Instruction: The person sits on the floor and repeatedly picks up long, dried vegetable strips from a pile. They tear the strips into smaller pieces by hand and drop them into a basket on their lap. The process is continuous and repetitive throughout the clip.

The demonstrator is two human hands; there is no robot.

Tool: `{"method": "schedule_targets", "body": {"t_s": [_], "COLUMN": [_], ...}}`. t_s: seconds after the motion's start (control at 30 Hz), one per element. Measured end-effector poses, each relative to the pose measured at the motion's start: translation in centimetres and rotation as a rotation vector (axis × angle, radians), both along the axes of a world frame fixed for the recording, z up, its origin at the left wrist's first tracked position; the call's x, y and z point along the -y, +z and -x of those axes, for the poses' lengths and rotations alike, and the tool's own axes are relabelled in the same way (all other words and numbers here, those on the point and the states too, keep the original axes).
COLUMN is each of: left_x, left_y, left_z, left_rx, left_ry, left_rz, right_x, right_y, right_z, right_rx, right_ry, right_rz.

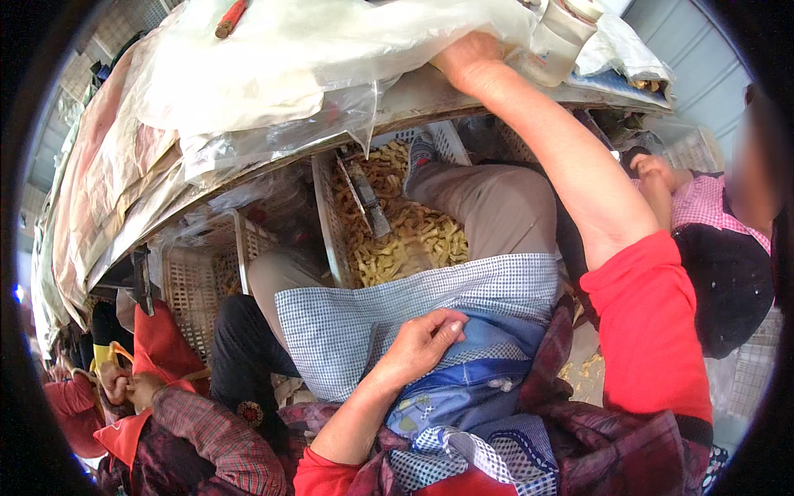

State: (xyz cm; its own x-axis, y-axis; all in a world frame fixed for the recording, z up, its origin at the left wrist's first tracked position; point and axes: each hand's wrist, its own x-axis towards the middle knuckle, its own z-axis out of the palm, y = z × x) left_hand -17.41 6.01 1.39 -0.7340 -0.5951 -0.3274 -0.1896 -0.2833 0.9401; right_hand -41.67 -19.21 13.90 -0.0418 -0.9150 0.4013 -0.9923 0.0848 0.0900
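My left hand (425,341) rests on the blue checked apron (353,328) over my lap, fingers loosely curled, with nothing seen in them. My right arm reaches forward to the table, and my right hand (471,59) lies at the clear plastic sheeting (248,68), its fingers hidden beneath or behind it. Just right of that hand stands a clear plastic bottle (552,46) with a pale lid. A red-handled tool (231,20) lies on the sheeting at the top left. Whether the right hand grips something cannot be seen.
Below the table edge, a white plastic crate (329,229) holds many yellowish-brown pieces (428,242), with a metal bar (366,198) over them. Another slatted crate (192,285) stands left. People sit close on both sides: a plaid sleeve (211,428) at left, a pink checked sleeve (701,198) at right.
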Motion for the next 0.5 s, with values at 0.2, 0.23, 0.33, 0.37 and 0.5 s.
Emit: {"method": "schedule_targets", "body": {"t_s": [0.2, 0.23, 0.33, 0.37, 0.5], "left_x": [0.3, 0.3, 0.1, 0.0, 0.2], "left_y": [-0.1, -0.2, -0.3, -0.4, 0.0], "left_z": [0.2, 0.4, 0.3, 0.3, 0.4], "left_rx": [-0.014, -0.014, -0.003, 0.006, 0.020], "left_ry": [-0.014, -0.011, 0.001, 0.004, -0.012], "left_rz": [-0.003, -0.004, -0.007, -0.008, 0.000], "right_x": [-0.4, -1.1, 0.8, 1.1, 2.8], "right_y": [-2.6, -2.0, -2.7, -2.6, -3.9], "right_z": [-0.8, -1.6, -2.8, -3.1, -1.7], "right_rx": [-0.096, 0.049, 0.155, 0.179, 0.103], "right_ry": [0.398, 0.338, 0.190, 0.159, 0.210], "right_rz": [0.084, 0.080, 0.073, 0.088, 0.138]}}
